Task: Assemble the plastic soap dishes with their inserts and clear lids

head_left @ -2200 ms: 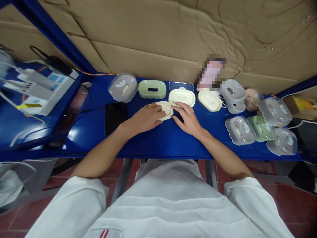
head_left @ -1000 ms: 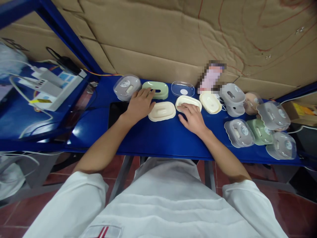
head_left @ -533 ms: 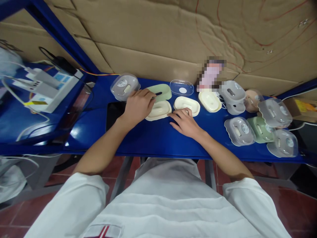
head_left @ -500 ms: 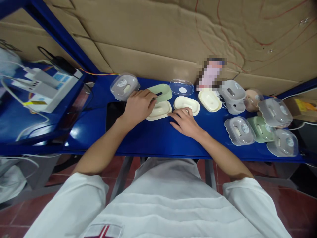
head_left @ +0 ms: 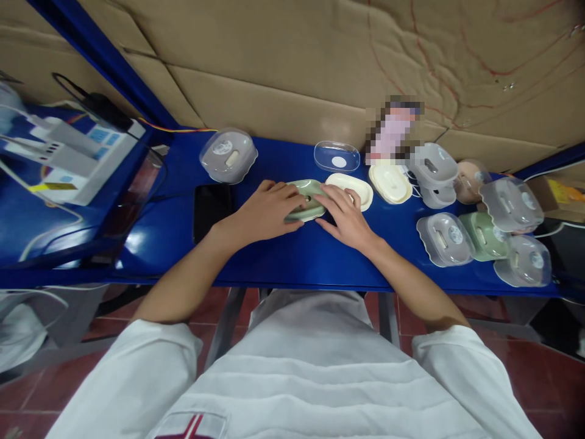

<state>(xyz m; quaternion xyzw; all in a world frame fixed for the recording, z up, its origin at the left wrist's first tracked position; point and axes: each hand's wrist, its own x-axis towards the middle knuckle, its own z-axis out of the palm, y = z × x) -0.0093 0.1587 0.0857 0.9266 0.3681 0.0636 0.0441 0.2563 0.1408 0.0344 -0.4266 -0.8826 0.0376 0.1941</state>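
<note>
A green oval soap dish [head_left: 311,194] with a dark slot in its middle lies on the blue table in front of me. My left hand [head_left: 269,210] grips its left end, with the thumb along the near side and the fingers over the top. The fingers of my right hand [head_left: 343,216] hold its right end. The cream base seen earlier at this spot is now hidden, apparently beneath the green dish. Just right of it lies a cream dish [head_left: 354,183], partly behind my right hand. A clear lid [head_left: 336,157] with a round white label rests farther back.
A grey lidded soap box [head_left: 229,157] stands at the back left, near a black phone [head_left: 210,210]. A cream dish [head_left: 388,183] and several lidded boxes, one of them green [head_left: 484,235], crowd the right. A power strip [head_left: 91,164] with cables lies far left.
The green dish has come forward and right, over where the cream base lay. My left hand moved with it, and my right hand shifted onto its right end.
</note>
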